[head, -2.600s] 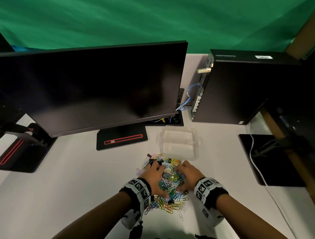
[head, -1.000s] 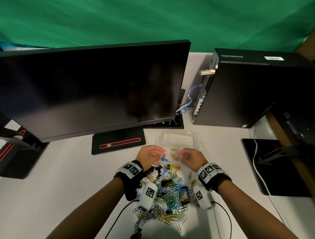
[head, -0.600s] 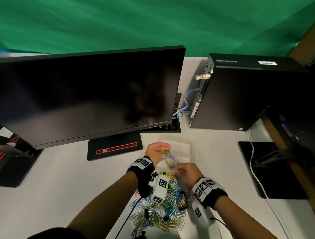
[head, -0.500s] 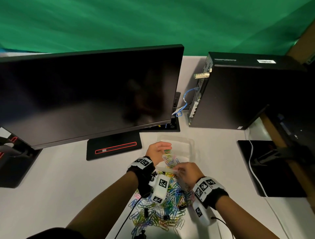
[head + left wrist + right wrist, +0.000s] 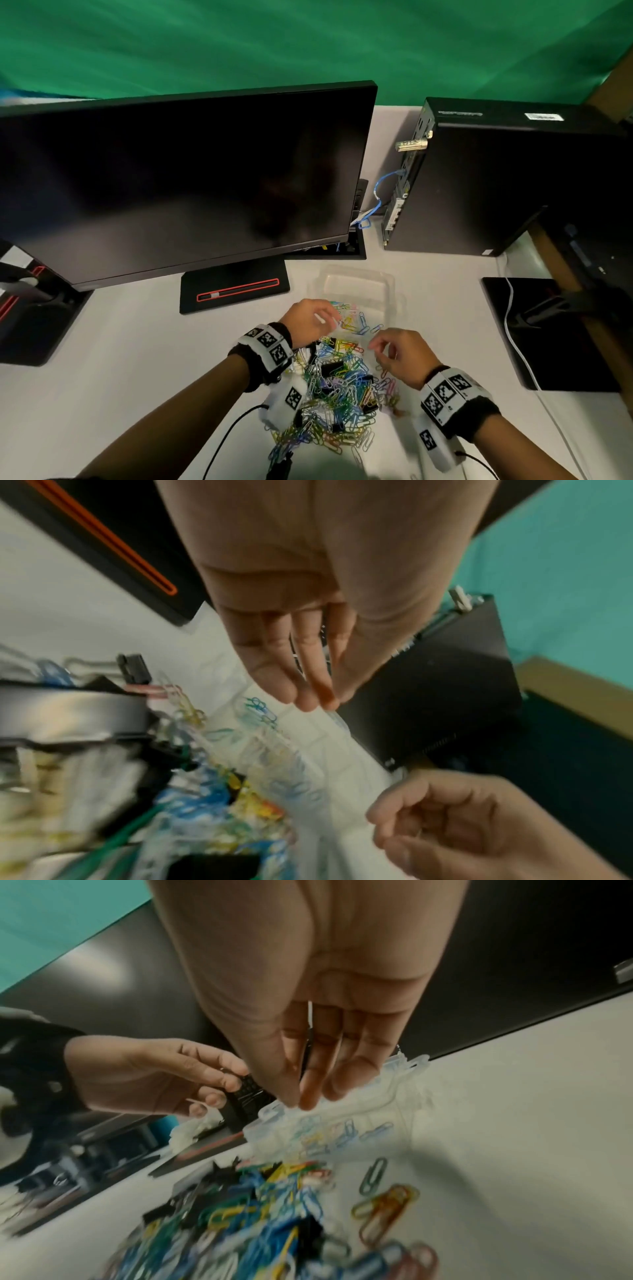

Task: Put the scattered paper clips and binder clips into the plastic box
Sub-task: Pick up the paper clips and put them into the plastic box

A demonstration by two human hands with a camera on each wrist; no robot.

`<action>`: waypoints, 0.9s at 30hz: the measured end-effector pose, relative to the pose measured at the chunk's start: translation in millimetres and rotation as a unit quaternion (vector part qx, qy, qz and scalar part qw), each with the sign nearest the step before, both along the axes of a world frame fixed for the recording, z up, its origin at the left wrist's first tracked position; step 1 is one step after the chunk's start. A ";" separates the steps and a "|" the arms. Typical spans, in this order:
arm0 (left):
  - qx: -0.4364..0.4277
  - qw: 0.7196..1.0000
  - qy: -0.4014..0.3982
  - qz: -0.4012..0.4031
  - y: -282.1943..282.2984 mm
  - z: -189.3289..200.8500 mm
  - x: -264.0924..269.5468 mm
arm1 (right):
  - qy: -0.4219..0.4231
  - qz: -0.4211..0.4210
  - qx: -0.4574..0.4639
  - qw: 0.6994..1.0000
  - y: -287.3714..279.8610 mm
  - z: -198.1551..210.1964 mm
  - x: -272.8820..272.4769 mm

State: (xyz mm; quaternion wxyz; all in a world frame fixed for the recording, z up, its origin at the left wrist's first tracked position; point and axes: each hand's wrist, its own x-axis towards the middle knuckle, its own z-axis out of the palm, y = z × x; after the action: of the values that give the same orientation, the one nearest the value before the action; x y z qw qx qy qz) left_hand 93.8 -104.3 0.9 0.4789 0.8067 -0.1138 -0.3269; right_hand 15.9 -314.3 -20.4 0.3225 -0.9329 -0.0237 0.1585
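The clear plastic box [image 5: 356, 291] at twelve o'clock on my worktop [image 5: 137, 342] holds a few coloured paper clips [image 5: 352, 320]; the main heap [image 5: 339, 387] lies outside at six. My left hand [image 5: 308, 320] and right hand [image 5: 402, 354] hover loosely curled, empty. The right wrist view alone shows stray clips [image 5: 383, 1202].

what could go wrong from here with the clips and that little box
1. The clear plastic box looks light and neither hand holds it; a bump from the left hand or right hand may shove or tip it.
2. The clip pile looks tangled, so a grab may drag chains that spill beside the box.
3. Stray paper clips lie apart and could be missed.
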 end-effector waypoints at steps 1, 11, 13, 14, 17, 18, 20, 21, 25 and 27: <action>0.028 0.999 -0.012 -0.037 1.8 -0.6 -6.9 | 0.022 0.024 -0.017 0.999 1.8 -1.4 -4.9; 0.253 0.928 -0.155 -0.227 -3.2 -42.0 -41.1 | 0.094 0.047 -0.058 0.993 28.9 -32.3 -24.3; 0.270 0.917 -0.159 -0.247 -3.3 -47.2 -42.7 | 0.094 0.050 -0.062 0.992 32.7 -35.6 -22.7; 0.272 0.914 -0.161 -0.253 -2.6 -47.8 -43.5 | 0.096 0.051 -0.063 0.992 34.3 -36.4 -22.1; 0.265 0.913 -0.182 -0.252 1.8 -48.5 -43.6 | 0.104 0.046 -0.063 0.992 35.5 -38.1 -20.6; 0.263 0.914 -0.188 -0.246 3.7 -47.7 -43.8 | 0.104 0.045 -0.065 0.992 35.0 -37.7 -20.3; 0.254 0.918 -0.202 -0.229 7.7 -45.1 -44.3 | 0.101 0.041 -0.069 0.992 33.2 -37.8 -19.7; 0.250 0.920 -0.209 -0.218 9.9 -44.0 -44.8 | 0.098 0.034 -0.065 0.993 32.2 -38.1 -19.4; 0.229 0.935 -0.209 -0.171 24.8 -37.4 -47.7 | 0.109 -0.029 -0.018 0.993 27.8 -34.8 -14.7; 0.226 0.940 -0.198 -0.162 34.1 -36.0 -47.2 | 0.111 -0.039 -0.003 0.993 25.8 -32.3 -11.1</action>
State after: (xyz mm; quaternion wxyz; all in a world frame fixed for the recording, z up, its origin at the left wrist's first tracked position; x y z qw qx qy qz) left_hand 46.5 -70.2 -35.1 0.1923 0.9127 -0.2587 -0.2512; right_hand 4.8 -288.6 -52.7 0.3263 -0.9106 0.0488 0.2489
